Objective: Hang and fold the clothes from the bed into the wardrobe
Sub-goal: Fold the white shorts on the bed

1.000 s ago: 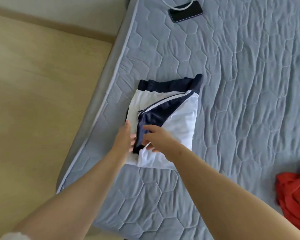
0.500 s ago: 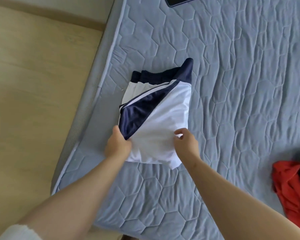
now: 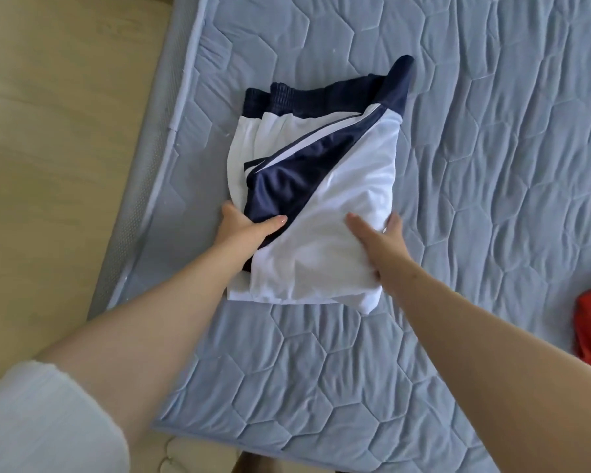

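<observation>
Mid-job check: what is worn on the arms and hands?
Left hand and right hand are bare, with no gloves, rings or watch visible. A white ribbed sleeve covers the upper left arm; the right arm shows no sleeve in view.

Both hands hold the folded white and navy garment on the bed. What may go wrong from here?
1. The left hand and right hand grip only the near half of the folded garment; on lifting, the far waistband end may sag and the fold open.
2. It lies close to the edge of the mattress, so a slipped layer might fall to the floor.
</observation>
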A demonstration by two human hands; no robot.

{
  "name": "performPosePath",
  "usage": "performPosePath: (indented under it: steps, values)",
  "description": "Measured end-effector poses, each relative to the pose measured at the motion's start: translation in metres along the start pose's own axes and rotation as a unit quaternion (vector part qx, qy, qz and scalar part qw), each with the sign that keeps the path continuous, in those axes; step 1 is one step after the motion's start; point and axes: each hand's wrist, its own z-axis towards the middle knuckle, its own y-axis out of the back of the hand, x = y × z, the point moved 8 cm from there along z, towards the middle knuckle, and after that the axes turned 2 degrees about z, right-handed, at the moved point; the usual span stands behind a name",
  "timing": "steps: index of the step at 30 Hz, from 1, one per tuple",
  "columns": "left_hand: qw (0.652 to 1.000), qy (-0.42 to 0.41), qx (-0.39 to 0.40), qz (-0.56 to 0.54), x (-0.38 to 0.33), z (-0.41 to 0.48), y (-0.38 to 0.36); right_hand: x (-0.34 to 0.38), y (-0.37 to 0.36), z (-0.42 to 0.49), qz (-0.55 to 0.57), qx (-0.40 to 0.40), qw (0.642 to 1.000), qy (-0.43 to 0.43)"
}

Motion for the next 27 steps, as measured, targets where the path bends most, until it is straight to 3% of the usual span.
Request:
performPosePath:
  steps: [3,9,18,27]
  values:
    - [0.995,0.036,0.09,-0.023,0.004,-0.003,-0.007,-0.008,0.003,0.002,0.053,0.024,0.998,-0.035]
    - [0.953,0.154,0.258,-0.038,0.023,-0.049,-0.017,-0.033,0.012,-0.027,0.022,0.081,0.989,-0.125]
    - [0.962,0.114,0.23,-0.093,0.03,-0.139,0.035,-0.029,0.016,-0.113,0.019,0.13,0.984,-0.118]
    - [0.958,0.059,0.173,-0.221,-0.005,-0.277,0.137,0.043,0.01,-0.248,-0.023,0.26,0.961,-0.095]
